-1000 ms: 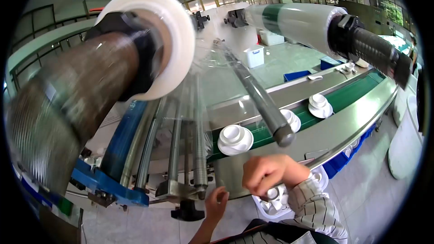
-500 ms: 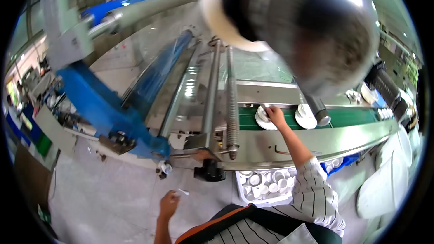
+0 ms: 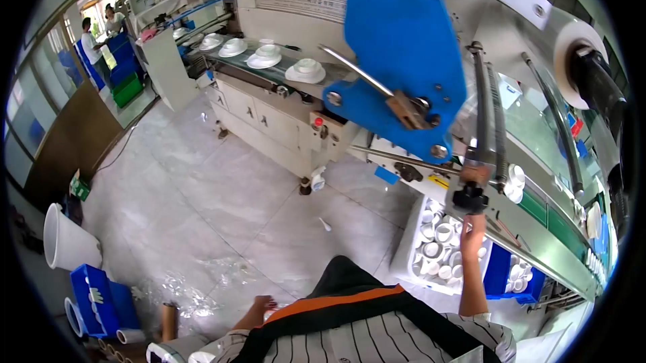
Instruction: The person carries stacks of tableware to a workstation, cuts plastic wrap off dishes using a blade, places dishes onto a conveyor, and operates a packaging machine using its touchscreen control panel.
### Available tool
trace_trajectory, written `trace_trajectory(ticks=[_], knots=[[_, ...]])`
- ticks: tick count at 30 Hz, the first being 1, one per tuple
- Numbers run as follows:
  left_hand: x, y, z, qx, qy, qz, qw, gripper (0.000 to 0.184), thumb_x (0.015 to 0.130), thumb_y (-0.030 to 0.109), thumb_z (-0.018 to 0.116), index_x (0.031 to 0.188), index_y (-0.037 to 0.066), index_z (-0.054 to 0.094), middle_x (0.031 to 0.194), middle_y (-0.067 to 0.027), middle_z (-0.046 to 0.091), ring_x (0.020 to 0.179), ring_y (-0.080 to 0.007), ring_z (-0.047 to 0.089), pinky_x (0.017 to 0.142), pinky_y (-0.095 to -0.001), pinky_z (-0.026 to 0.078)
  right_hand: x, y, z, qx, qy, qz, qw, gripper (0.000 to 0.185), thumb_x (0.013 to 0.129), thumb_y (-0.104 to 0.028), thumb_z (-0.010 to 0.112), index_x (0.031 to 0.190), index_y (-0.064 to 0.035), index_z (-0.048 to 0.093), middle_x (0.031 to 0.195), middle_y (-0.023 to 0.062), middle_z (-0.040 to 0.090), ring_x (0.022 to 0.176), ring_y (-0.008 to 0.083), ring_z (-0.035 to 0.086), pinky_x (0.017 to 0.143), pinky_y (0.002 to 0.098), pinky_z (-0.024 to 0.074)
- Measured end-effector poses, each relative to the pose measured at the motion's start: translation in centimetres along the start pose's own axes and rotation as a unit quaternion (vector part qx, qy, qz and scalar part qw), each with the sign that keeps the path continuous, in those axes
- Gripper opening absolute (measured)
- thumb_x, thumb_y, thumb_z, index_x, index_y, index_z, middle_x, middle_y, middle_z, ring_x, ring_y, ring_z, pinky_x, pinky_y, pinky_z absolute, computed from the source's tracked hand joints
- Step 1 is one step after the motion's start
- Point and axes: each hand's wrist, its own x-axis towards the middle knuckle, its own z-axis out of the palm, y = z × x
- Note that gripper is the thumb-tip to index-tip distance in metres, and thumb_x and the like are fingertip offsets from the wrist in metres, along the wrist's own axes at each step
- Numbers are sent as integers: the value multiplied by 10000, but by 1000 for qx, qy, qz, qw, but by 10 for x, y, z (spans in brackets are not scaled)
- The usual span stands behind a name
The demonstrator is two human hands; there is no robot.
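My left hand is low beside my body, over the floor, with its fingers partly showing and loosely apart. Nothing shows in it. A small white spoon appears against the grey floor ahead of it; I cannot tell whether it lies there or is in the air. My right hand is just below a black knob on the machine, beside a white crate of white cups. Its fingertips are hard to make out, so any grip on the knob or the metal edge is unclear.
A blue machine bracket rises ahead. White cup-and-saucer sets stand on the left conveyor; a green belt runs on the right. A blue crate holds more white pieces. Two people are far left. Plastic film litters the floor.
My view has swung left and down. The spoon has left my left hand, which has dropped towards my body. My right hand has moved off the saucer on the belt to below the knob.
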Motion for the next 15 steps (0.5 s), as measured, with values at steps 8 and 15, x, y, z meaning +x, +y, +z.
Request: trace_trajectory(ticks=[8,15], knots=[[14,161,27,-4,-64,191,979,297,806,171,561,984,-65,531,766,-181,629,599,-258,623,477,-362,522,-71,-214,317,306,-601,-58,736,236,818,-266,531,982,-119,617,898,118,627,826,289,594,727,357,477],[-17,197,-127,-235,146,253,927,197,818,102,526,918,-66,550,675,-162,612,529,-211,606,409,-301,491,-37,-320,560,147,-744,-344,553,285,747,-286,553,929,-89,647,908,122,639,850,286,603,759,375,474]])
